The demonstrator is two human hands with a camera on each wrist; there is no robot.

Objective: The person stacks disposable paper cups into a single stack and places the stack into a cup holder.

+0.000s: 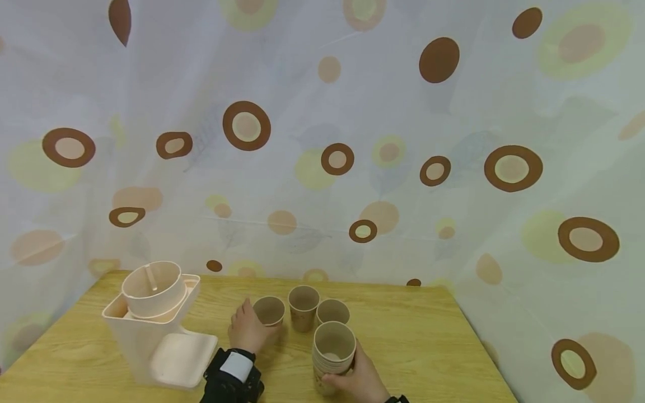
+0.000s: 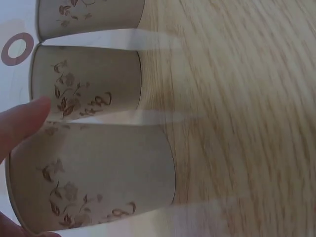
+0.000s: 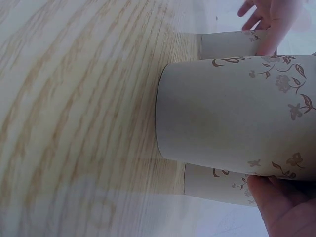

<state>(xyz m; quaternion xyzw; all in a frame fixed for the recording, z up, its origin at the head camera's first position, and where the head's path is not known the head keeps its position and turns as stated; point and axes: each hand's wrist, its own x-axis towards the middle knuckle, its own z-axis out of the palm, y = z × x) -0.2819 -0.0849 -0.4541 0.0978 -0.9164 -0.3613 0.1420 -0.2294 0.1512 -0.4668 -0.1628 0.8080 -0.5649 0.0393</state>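
Note:
On the wooden table, several tan paper cups with a brown floral print stand upright. My left hand (image 1: 249,330) holds the leftmost paper cup (image 1: 269,311) near its rim, thumb on one side and fingers on the other. That cup (image 2: 98,175) fills the lower part of the left wrist view. My right hand (image 1: 364,374) grips a stack of nested cups (image 1: 333,355) close to the near edge, its rims layered below the top one. Behind stand two more paper cups, one at the back (image 1: 303,313) and another (image 1: 333,311) just beyond the stack.
A white plastic holder (image 1: 143,330) stands at the left, a round cup-shaped part (image 1: 154,288) on its top and a flat tray (image 1: 183,361) jutting toward my left wrist. Patterned cloth (image 1: 282,173) hangs behind the table (image 1: 418,341) and along its sides.

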